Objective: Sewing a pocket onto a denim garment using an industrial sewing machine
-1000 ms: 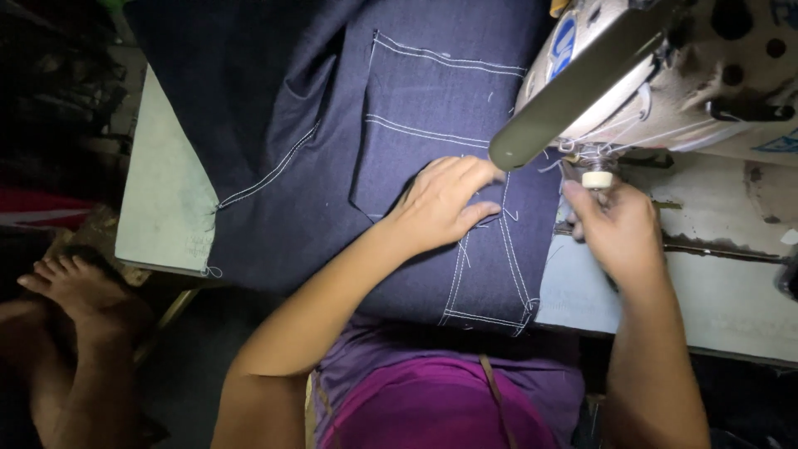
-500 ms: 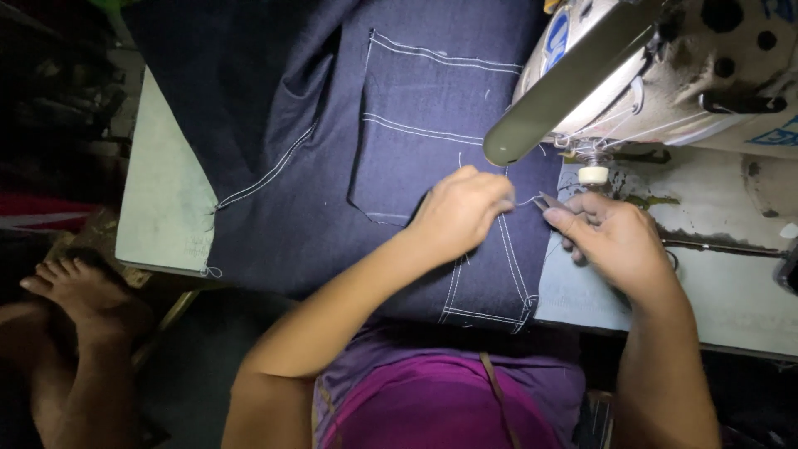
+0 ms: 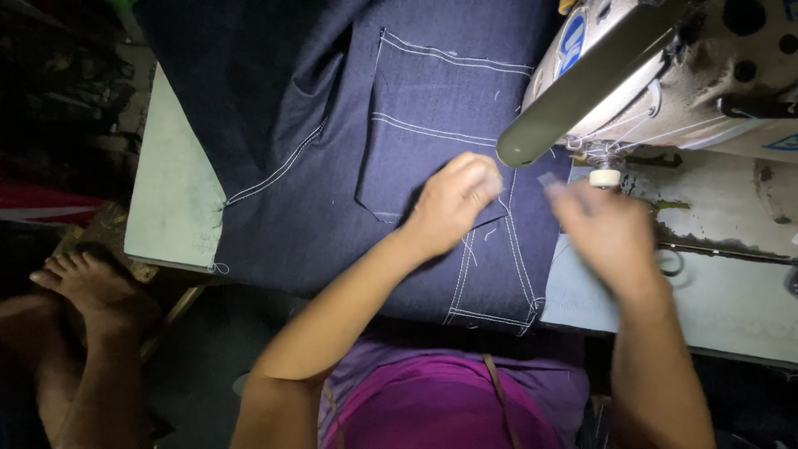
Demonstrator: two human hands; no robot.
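Dark denim panel [image 3: 432, 100] is spread on the sewing table [image 3: 166, 208] beside the sewing machine [image 3: 665, 75].
Left hand [image 3: 453, 199] is curled, pressed on the denim at the pocket's stitched edge; right hand [image 3: 607, 233] is blurred, grip cannot be told, near the table's bare right side by scissors [image 3: 673, 254].

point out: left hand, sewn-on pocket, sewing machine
left hand [image 3: 453, 204], head view, back of the hand
sewn-on pocket [image 3: 440, 100], head view, middle of the panel
sewing machine [image 3: 706, 75], head view, side of its body
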